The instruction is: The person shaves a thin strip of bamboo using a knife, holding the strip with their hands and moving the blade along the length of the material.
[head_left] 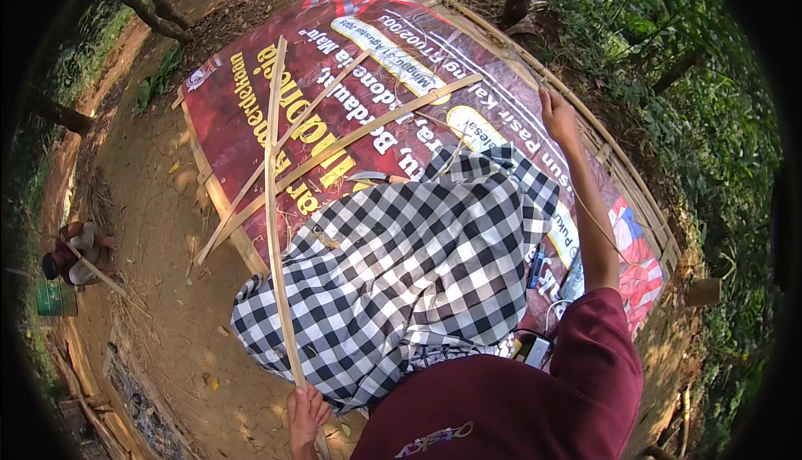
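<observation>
My left hand, low at the left of my body, is closed round the near end of a long bamboo strip. The strip slants up over the cloth and the banner. My right hand is raised over the banner's far right part, its fingers closed on a thin pale strand that curves down beside my forearm. A black-and-white checkered cloth covers my lap. At its far edge lies a knife with a curved blade. More bamboo strips rest crossed on the banner beyond.
A red printed banner covers a low bamboo platform. Right of the cloth lie a blue lighter-like object and a small white device with a cable. Another person crouches at far left by a green container.
</observation>
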A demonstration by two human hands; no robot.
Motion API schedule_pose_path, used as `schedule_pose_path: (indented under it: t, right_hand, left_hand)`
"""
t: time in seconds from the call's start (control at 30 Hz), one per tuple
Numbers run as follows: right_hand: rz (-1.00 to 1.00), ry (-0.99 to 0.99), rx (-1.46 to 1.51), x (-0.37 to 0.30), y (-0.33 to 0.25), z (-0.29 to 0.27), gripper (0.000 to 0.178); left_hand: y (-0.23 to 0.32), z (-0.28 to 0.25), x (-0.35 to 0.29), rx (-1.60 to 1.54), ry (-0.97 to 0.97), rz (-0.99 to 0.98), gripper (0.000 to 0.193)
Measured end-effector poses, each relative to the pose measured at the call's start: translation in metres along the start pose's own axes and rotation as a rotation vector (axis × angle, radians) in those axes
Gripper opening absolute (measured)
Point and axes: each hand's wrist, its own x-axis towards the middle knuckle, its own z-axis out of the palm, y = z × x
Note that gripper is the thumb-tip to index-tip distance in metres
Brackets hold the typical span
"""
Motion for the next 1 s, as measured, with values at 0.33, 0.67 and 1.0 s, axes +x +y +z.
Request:
schedule_pose_path:
  t: [0.33, 0.67, 1.0]
  right_hand:
    - [-0.537, -0.602, 0.139, -0.111, -0.168, 0.053, 0.034]
    - [-0.034, -0.612, 0.965, -0.204, -0.214, 0.121, 0.034]
    - [-0.235, -0.836, 0.886, -0.26, -0.206, 0.125, 0.03]
  left_hand:
    - [0.005, 0.04, 0.043, 0.344, 0.094, 0.261, 0.034]
    - [-0.002, 0.064, 0.06, 0.651, 0.293, 0.446, 0.031]
    - [0.002, 0.086, 0.128, 0.552, 0.307, 0.292, 0.04]
